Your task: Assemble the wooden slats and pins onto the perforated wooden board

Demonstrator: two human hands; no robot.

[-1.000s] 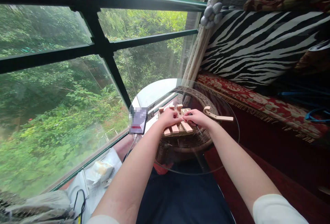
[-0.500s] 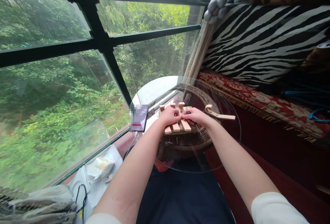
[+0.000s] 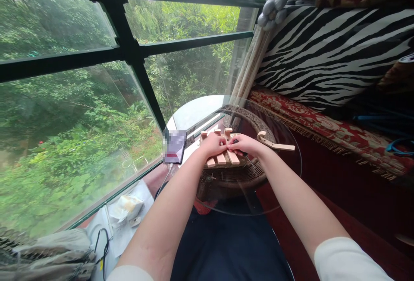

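My left hand point(image 3: 215, 145) lies over a row of pale wooden hooks point(image 3: 233, 157) on a rough-edged brown board point(image 3: 223, 165). Its thumb and finger are pinched together near the rightmost hook; what is between them is too small to make out. Close against it, my right hand point(image 3: 245, 144) is closed on a thin tool with a dark handle point(image 3: 235, 142), mostly hidden by the fingers. A slim shaft shows below that hand. To the right, a loose wooden hook point(image 3: 277, 143) with a curled end and small holes lies on the glass tabletop point(image 3: 284, 173).
A phone point(image 3: 174, 148) with a cable stands at the table's left, by the window frame point(image 3: 152, 95). Crumpled white packaging point(image 3: 129, 207) and a black cord point(image 3: 105, 246) lie lower left. A wicker base point(image 3: 207, 186) shows beneath the glass. A floral-covered seat point(image 3: 323, 130) is at right.
Both hands stay at the same spot on the board, with only slight finger movement. The view has shifted a little; the loose hook has not moved.
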